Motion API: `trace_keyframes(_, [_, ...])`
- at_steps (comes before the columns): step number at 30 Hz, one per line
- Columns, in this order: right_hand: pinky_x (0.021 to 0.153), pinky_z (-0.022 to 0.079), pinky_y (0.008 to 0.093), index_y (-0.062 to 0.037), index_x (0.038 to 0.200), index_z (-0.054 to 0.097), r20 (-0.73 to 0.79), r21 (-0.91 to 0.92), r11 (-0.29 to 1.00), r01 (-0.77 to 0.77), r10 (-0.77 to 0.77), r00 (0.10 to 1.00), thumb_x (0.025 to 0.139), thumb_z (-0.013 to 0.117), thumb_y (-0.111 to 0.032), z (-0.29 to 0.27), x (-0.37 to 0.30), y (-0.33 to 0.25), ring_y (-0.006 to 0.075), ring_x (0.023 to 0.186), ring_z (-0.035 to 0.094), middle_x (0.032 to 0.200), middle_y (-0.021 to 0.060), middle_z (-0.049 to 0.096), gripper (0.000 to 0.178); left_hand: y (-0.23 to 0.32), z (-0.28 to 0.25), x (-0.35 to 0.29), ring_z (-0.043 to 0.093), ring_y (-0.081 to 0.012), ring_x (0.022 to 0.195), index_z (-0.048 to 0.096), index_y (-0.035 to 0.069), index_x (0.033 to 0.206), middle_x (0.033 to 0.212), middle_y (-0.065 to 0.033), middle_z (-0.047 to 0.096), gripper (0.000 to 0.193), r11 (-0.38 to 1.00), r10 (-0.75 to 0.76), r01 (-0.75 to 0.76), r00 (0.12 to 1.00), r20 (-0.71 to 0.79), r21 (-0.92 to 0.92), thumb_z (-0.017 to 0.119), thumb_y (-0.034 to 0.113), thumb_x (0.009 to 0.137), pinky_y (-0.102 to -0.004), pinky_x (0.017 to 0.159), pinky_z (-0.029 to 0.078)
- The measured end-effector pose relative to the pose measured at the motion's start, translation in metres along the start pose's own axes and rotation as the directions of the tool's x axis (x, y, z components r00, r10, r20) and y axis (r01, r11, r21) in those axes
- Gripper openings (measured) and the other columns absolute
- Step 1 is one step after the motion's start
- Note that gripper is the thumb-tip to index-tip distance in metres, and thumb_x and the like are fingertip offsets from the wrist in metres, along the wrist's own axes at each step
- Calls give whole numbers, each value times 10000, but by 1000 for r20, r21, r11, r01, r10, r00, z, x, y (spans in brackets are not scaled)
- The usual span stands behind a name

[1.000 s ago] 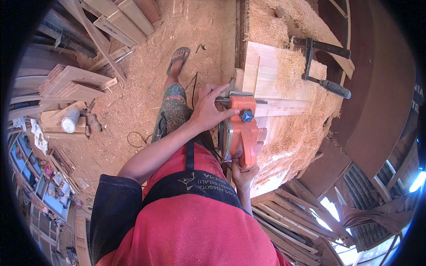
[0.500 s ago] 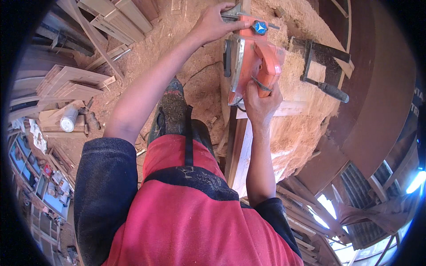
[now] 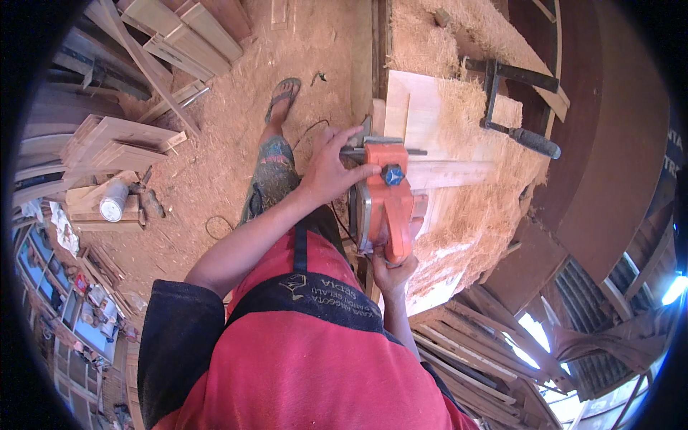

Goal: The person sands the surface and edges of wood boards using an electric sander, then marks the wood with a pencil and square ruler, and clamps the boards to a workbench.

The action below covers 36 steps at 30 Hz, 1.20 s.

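Observation:
An orange electric planer [image 3: 380, 197] with a blue front knob [image 3: 392, 174] rests along the left edge of the shavings-covered bench. My left hand [image 3: 330, 172] holds its front end, the thumb by the knob and the fingers at the dark side fence. The rear handle is gripped in my right hand [image 3: 393, 275], whose fingers are partly hidden by the tool. Beneath and ahead of the planer, a pale wooden board [image 3: 416, 100] shows through the shavings. The planer's sole and blade are out of sight.
A bar clamp [image 3: 493, 93] with a dark handle lies on the bench's right side. A small wood block [image 3: 442, 17] sits farther off. A cord [image 3: 309, 131] trails near my leg. Planks [image 3: 115, 140] and a can [image 3: 112, 204] stand on the left.
Both hands have drawn the planer back toward my body, baring the pale board ahead of it. My sandalled foot and lower leg have come into view on the floor.

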State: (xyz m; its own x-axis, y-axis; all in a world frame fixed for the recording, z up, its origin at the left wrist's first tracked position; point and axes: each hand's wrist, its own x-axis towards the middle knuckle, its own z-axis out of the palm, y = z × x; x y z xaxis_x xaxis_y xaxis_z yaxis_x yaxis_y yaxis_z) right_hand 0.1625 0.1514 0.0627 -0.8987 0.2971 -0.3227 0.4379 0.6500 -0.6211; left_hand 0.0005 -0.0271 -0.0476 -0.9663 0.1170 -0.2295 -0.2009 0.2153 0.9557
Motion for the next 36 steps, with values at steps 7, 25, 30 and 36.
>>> trace_keyframes(7, [616,540,399,-16,991,643,-34,-12,993,115,-115,993,748,732,-121,13,104,-66,325,632,681,753,177,677,279,-1,-27,110,617,-257,1125,624,10,1276,1194,-160,651,720,990,133,-129,988,-79,53,886,391,725,-376,977,484])
trace_keyframes(25, [806,520,323,-22,1130,653,317,363,878,-313,200,927,812,718,-197,-70,-40,-37,157,884,645,985,60,687,369,89,-53,-84,518,-273,1258,495,-35,1392,1326,-190,568,544,984,157,-151,986,61,-98,540,285,954,-388,1095,370])
trace_keyframes(30, [727,520,297,-6,1056,676,-110,546,813,-200,306,946,795,711,-148,-95,-188,47,110,826,631,915,48,702,300,54,-9,-173,524,-281,1251,508,-40,1381,1320,-196,570,503,993,120,-119,957,263,-21,454,321,1036,-378,1103,358])
trace_keyframes(36, [561,490,322,5,919,660,-330,733,619,-282,686,648,797,703,-135,-127,-261,132,153,596,594,781,51,637,191,55,1,-226,553,-284,1220,606,-35,1270,1264,-189,616,466,984,111,-162,883,457,74,374,323,1083,-377,1080,382])
